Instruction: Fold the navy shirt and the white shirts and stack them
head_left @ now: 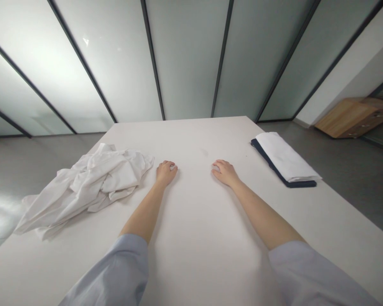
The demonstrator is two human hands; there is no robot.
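My left hand [166, 172] rests on the white table [191, 238], fingers loosely curved with the thumb apart, holding nothing. Just left of it lies a crumpled heap of white cloth [98, 180], perhaps a garment; the hand does not touch it. My right hand [225, 172] also rests on the tabletop, thumb and fingers apart, with nothing in it. Farther right, a neatly folded white cloth [285, 157] lies on top of a folded dark navy cloth [301, 184], close to the table's right edge. Bare tabletop separates my two hands.
Part of the crumpled cloth reaches the table's left edge. Beyond the far edge stands a frosted glass partition [188, 59] with dark frames. A wooden cabinet [354, 117] is on the grey floor [344, 170] at the right.
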